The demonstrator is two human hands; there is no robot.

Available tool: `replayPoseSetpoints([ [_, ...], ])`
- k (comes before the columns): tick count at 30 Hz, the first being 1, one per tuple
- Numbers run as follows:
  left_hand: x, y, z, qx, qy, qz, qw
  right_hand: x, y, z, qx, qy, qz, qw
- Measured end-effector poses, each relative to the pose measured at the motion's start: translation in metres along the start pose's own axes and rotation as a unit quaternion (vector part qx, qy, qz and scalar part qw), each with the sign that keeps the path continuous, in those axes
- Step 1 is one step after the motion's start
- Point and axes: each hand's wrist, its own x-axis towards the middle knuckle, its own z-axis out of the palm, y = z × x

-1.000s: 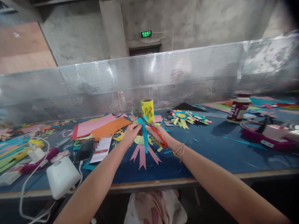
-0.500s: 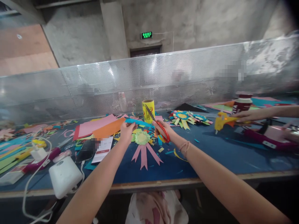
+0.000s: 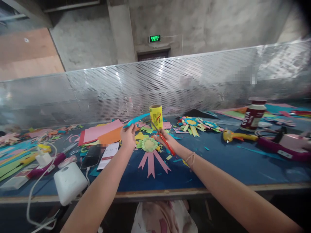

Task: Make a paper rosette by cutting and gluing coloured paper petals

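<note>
Between the fingers of my left hand (image 3: 128, 134) is a blue paper strip (image 3: 137, 119), raised and slanting up to the right. My right hand (image 3: 167, 140) grips red-handled scissors (image 3: 167, 143), their blades pointing up and left in front of a yellow tape roll (image 3: 156, 116). The blades are apart from the strip. Below and between my hands lies a paper rosette (image 3: 148, 144) with a pale green pleated head and pink forked tails. Small paper scraps lie around it, partly hidden by my hands.
Pink and orange paper sheets (image 3: 103, 132) and a phone (image 3: 109, 156) lie to the left, near a white box-shaped device (image 3: 70, 183) with cables. Finished rosettes (image 3: 190, 123) lie right of the tape roll. Further right are a yellow glue gun (image 3: 239, 136) and a Costa bottle (image 3: 253, 115).
The blue strip has swung upward in my left hand, and the scissors have come away from it. Another person's hand has let go of the glue gun, which now lies on the table.
</note>
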Motion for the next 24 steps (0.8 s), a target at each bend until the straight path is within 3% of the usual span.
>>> replayPoseSetpoints([
  [5,-0.015,0.0,0.008,-0.044,-0.019,-0.04,0.998,-0.003,-0.003,0.009,-0.027,-0.019,-0.008,0.999],
  [11,-0.032,-0.001,0.016,-0.065,-0.074,-0.076,0.992,-0.009,-0.013,0.013,0.021,0.01,-0.01,1.0],
  [24,-0.028,-0.003,0.014,-0.053,-0.074,-0.078,0.993,-0.005,-0.011,0.014,0.04,0.052,0.002,0.998],
])
